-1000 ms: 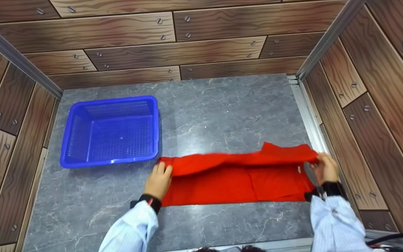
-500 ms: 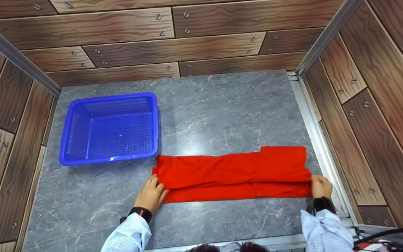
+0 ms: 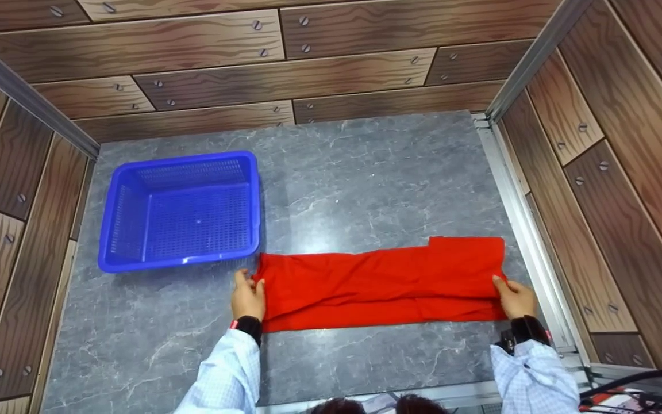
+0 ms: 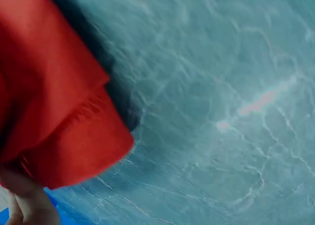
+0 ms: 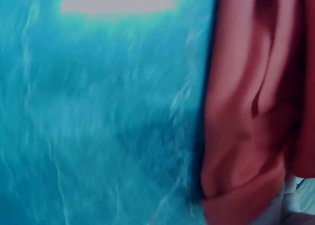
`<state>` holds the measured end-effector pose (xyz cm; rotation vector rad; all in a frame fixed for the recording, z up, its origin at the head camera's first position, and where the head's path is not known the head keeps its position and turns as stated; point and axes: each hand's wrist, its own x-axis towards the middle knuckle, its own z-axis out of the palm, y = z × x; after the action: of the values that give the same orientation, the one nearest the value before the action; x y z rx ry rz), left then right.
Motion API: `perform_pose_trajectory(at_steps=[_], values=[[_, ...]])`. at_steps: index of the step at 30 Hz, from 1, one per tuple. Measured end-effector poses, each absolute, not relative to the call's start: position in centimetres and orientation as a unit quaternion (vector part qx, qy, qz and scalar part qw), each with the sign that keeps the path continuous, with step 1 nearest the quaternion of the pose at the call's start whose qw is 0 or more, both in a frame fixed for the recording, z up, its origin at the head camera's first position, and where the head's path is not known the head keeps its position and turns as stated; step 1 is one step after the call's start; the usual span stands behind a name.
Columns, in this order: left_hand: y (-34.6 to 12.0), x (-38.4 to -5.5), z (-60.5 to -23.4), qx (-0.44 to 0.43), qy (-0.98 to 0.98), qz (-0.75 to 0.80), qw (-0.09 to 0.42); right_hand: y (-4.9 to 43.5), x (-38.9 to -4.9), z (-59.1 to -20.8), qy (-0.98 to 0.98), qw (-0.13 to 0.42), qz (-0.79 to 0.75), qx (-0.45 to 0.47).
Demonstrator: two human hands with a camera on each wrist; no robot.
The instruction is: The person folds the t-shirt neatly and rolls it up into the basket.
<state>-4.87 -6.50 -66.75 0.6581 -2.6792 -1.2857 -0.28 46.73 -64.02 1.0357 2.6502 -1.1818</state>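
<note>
A red garment [image 3: 377, 282], folded into a long strip, lies across the lower part of the tabletop; its exact kind cannot be told. My left hand [image 3: 249, 298] pinches the strip's left end, thumb on the near side. In the left wrist view, the fingers [image 4: 32, 200] meet the red cloth [image 4: 54, 102] at the lower left. At the opposite end, my right hand [image 3: 518, 298] grips the right edge with its thumb on top and other fingers mostly hidden. Folded layers of the cloth [image 5: 241, 112] fill the right side of the right wrist view.
A blue plastic basket [image 3: 180, 263] with nothing in it stands at the left, its near right corner close to the garment. Wood-patterned walls [image 3: 360, 75] enclose the grey marbled tabletop [image 3: 365, 172]. A metal rail [image 3: 509, 178] runs along the right side. A black cable [image 3: 641, 376] lies at the lower right.
The garment's far edge has been brought down over the near part, and the cloth now lies flatter. Both hands came toward the person with it, then slid up slightly along the ends.
</note>
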Motion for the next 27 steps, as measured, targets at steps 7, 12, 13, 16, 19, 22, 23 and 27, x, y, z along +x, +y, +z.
perform_pose_trajectory(at_steps=[7,12,13,16,19,22,23,27], values=[[-6.8,-3.8,-67.7,0.199,-0.874,-0.434,0.090,48.1,1.6,-64.8,0.797,-0.033,-0.476,0.371],[-6.7,-4.1,-67.9,0.205,-0.885,-0.415,0.054,47.9,2.2,-65.5,0.878,0.003,-0.361,0.315],[-6.6,-4.5,-67.8,0.200,-0.885,-0.416,0.051,47.8,2.1,-65.4,0.879,0.004,-0.355,0.317],[-6.4,-5.4,-67.5,0.166,-0.893,-0.414,0.051,47.4,1.8,-64.8,0.870,0.002,-0.358,0.339],[-6.3,-5.9,-67.3,0.130,-0.904,-0.404,0.053,47.1,1.6,-64.3,0.862,0.014,-0.370,0.347],[-6.4,-5.9,-67.2,0.124,-0.900,-0.414,0.058,47.1,1.8,-64.0,0.850,0.023,-0.389,0.355],[-6.4,-5.8,-67.2,0.125,-0.895,-0.425,0.063,47.2,1.9,-64.0,0.839,0.020,-0.407,0.360],[-6.5,-5.4,-67.5,0.157,-0.862,-0.474,0.093,47.6,2.4,-64.6,0.732,-0.026,-0.560,0.387]])
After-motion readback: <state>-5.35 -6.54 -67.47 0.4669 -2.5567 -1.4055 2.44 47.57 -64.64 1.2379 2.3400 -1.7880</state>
